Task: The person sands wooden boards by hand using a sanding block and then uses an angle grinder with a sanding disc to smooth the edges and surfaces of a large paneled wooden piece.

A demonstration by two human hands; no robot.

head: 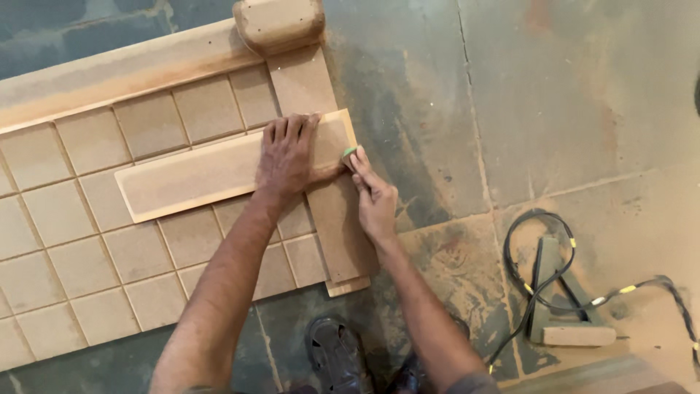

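The left hand (288,155) presses flat, fingers spread, on a fibreboard strip (197,174) while the right hand (373,198) pinches a green pencil (349,152) at its end.

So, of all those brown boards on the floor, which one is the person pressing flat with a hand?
The long loose strip lying across the grooved panel. The left hand lies flat on its right end; the other boards go untouched.

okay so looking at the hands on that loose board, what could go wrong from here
The loose board lies on the grooved panel with only the left hand pressing it flat; it could slide out of line. The right hand pinches a small green piece at the board's corner, so a slip could nick the fingertips. The black cable loops on the dusty floor nearby, a likely trip hazard.
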